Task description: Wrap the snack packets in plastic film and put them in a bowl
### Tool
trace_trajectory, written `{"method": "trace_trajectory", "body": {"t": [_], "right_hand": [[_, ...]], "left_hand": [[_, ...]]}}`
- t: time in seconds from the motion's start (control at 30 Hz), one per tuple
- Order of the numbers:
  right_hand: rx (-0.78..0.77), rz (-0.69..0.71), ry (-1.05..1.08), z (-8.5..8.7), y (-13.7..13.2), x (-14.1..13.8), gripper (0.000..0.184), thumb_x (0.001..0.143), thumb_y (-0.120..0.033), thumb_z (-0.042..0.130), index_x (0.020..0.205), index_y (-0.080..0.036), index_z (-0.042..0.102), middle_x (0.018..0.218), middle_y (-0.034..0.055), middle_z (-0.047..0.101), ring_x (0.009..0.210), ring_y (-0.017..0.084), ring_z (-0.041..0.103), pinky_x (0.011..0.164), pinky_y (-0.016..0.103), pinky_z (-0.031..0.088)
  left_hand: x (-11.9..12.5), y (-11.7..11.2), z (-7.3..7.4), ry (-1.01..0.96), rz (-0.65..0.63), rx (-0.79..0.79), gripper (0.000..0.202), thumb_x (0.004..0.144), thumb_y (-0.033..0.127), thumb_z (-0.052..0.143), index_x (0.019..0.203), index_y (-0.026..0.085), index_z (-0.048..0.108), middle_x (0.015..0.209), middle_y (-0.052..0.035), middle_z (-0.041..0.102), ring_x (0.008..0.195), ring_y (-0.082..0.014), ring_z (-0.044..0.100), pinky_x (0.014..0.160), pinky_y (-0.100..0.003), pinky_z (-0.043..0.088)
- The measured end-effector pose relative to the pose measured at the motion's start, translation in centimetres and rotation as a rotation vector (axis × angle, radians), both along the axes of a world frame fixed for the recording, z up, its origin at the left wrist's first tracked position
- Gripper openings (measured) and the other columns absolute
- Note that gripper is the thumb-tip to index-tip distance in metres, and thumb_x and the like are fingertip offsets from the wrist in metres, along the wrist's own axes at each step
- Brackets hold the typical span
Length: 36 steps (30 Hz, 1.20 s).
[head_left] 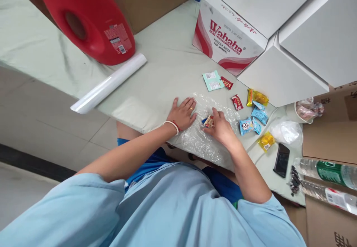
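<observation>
A sheet of bubble wrap lies on the pale green table in front of me. My left hand rests flat on its left edge, fingers stretched out. My right hand is on the wrap with its fingers closed on a small snack packet, red, white and blue. Loose snack packets lie to the right: a red one, a yellow one, several blue ones and another yellow one.
A white Wahaha carton with open flaps stands behind the packets. A red jug and a white roll lie at the left. A black phone, a plastic bag, two water bottles and brown cartons crowd the right.
</observation>
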State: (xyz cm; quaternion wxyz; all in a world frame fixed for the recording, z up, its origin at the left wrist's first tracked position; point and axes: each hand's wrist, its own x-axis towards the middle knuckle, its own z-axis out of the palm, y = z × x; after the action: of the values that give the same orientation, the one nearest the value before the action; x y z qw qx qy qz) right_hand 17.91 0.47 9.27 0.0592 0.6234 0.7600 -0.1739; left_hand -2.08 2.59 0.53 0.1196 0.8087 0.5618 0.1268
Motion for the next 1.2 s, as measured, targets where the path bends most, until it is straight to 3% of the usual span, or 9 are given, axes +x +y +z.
{"method": "trace_trajectory", "body": {"t": [0.1, 0.2, 0.27, 0.4, 0.57, 0.63, 0.83, 1.0, 1.2], "right_hand": [[0.043, -0.006, -0.06, 0.5, -0.8, 1.3, 0.086, 0.09, -0.045, 0.073, 0.162, -0.017, 0.032, 0.153, 0.0203, 0.047, 0.118, 0.033, 0.065, 0.093, 0.036, 0.051], [0.003, 0.034, -0.164, 0.3, -1.5, 1.6, 0.066, 0.093, -0.042, 0.07, 0.152, -0.021, 0.048, 0.135, 0.0152, 0.062, 0.117, 0.033, 0.064, 0.089, 0.037, 0.051], [-0.015, 0.038, -0.19, -0.2, -1.7, 1.6, 0.058, 0.094, -0.038, 0.068, 0.148, -0.023, 0.051, 0.127, 0.0132, 0.066, 0.117, 0.031, 0.063, 0.088, 0.035, 0.051], [0.01, 0.047, -0.142, -0.3, -1.4, 2.0, 0.062, 0.091, -0.02, 0.064, 0.151, -0.024, 0.05, 0.135, 0.014, 0.064, 0.12, 0.03, 0.06, 0.091, 0.035, 0.05], [0.04, 0.214, -0.037, 0.8, -0.4, 2.1, 0.065, 0.085, -0.006, 0.057, 0.147, -0.026, 0.055, 0.144, 0.01, 0.061, 0.125, 0.03, 0.057, 0.103, 0.038, 0.047], [-0.007, 0.253, -0.018, 0.5, -0.2, 1.8, 0.065, 0.086, -0.005, 0.056, 0.147, -0.027, 0.056, 0.145, 0.0097, 0.06, 0.126, 0.029, 0.057, 0.104, 0.038, 0.048], [-0.046, 0.161, 0.165, -1.5, -0.4, 2.3, 0.078, 0.084, -0.018, 0.071, 0.157, -0.021, 0.043, 0.161, 0.0148, 0.041, 0.136, 0.029, 0.055, 0.112, 0.038, 0.045], [-0.014, 0.135, 0.162, -1.1, -0.8, 2.8, 0.061, 0.093, -0.024, 0.065, 0.152, -0.024, 0.051, 0.148, 0.0111, 0.056, 0.128, 0.027, 0.062, 0.106, 0.037, 0.049], [-0.015, 0.214, 0.007, -0.4, -0.5, 1.6, 0.058, 0.093, -0.023, 0.062, 0.15, -0.028, 0.052, 0.142, 0.0087, 0.062, 0.119, 0.027, 0.066, 0.091, 0.032, 0.051]], "left_hand": [[0.0, 0.0, 0.0, -0.006, -0.002, -0.003, 0.064, 0.106, 0.045, 0.028, 0.164, 0.019, 0.033, 0.17, -0.0107, 0.033, 0.158, -0.029, 0.029, 0.129, -0.063, 0.004], [-0.1, 0.0, 0.0, -0.007, 0.0, -0.01, 0.064, 0.106, 0.044, 0.028, 0.164, 0.018, 0.033, 0.171, -0.0112, 0.033, 0.158, -0.0298, 0.028, 0.129, -0.064, 0.004], [-0.1, 0.0, -0.1, -0.009, -0.002, -0.012, 0.064, 0.106, 0.044, 0.028, 0.164, 0.018, 0.032, 0.171, -0.011, 0.032, 0.159, -0.0304, 0.028, 0.129, -0.064, 0.004], [-0.1, 0.0, -0.2, -0.028, -0.007, -0.008, 0.064, 0.106, 0.045, 0.027, 0.164, 0.019, 0.032, 0.171, -0.0105, 0.032, 0.158, -0.0297, 0.028, 0.129, -0.064, 0.002], [-0.2, 0.0, -0.3, -0.043, -0.007, -0.017, 0.064, 0.106, 0.045, 0.028, 0.164, 0.019, 0.033, 0.171, -0.0101, 0.031, 0.159, -0.0292, 0.028, 0.129, -0.063, 0.001], [-0.2, 0.0, -0.2, -0.045, -0.003, -0.018, 0.064, 0.106, 0.045, 0.027, 0.164, 0.019, 0.033, 0.171, -0.0099, 0.03, 0.159, -0.0287, 0.027, 0.13, -0.063, 0.001], [-0.1, 0.0, -0.1, -0.034, -0.006, -0.024, 0.064, 0.106, 0.044, 0.027, 0.165, 0.02, 0.032, 0.172, -0.0091, 0.029, 0.16, -0.0271, 0.025, 0.13, -0.063, 0.0], [-0.2, 0.0, -0.2, -0.028, -0.006, -0.014, 0.063, 0.106, 0.045, 0.027, 0.165, 0.021, 0.031, 0.172, -0.0097, 0.029, 0.16, -0.0277, 0.025, 0.129, -0.064, 0.001], [-0.2, 0.0, -0.1, -0.032, -0.016, -0.005, 0.064, 0.106, 0.045, 0.026, 0.164, 0.019, 0.033, 0.171, -0.0106, 0.03, 0.16, -0.0273, 0.026, 0.129, -0.064, 0.001]]}}
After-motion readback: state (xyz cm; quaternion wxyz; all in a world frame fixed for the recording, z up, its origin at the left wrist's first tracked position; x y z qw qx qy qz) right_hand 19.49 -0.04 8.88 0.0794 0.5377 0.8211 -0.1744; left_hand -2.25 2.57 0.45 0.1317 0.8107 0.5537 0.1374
